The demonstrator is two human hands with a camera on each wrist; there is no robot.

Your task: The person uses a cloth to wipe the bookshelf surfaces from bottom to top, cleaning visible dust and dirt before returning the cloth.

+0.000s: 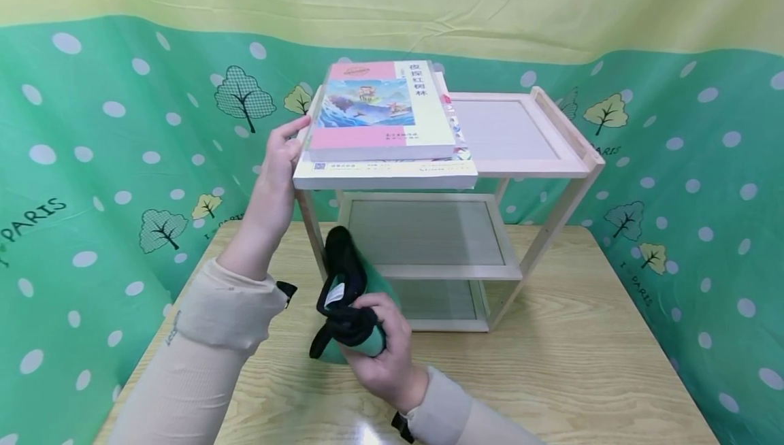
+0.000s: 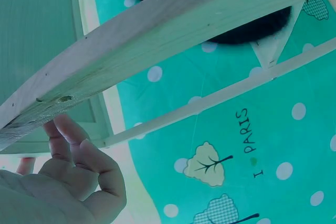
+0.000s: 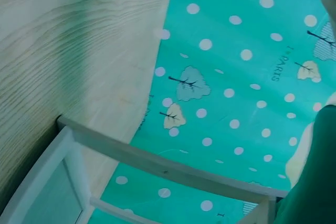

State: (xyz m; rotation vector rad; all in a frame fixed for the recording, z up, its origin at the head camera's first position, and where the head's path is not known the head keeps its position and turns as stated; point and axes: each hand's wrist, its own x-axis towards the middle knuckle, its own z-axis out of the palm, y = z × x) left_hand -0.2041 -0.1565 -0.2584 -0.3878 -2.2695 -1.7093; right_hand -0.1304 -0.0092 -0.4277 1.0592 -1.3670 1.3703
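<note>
My left hand [image 1: 278,186] holds the upper left side of a pale wooden three-tier shelf [image 1: 520,167], beside two stacked books. In the left wrist view its curled fingers [image 2: 71,135] meet the wooden rail [image 2: 131,45]. The upper book [image 1: 373,108] has a pink and white cover with a sea picture; a larger book [image 1: 386,178] lies beneath it, over the shelf's front edge. Low in front of the shelf, my right hand [image 1: 388,356] grips a bunched green cloth item with black trim [image 1: 349,288] and a white label. Its full shape is hidden.
The shelf stands on a wood-grain table [image 1: 588,356]. Its middle tier [image 1: 429,234] and bottom tier [image 1: 441,302] are below the books. A green and yellow curtain [image 1: 110,159] with dots and trees hangs behind and at both sides.
</note>
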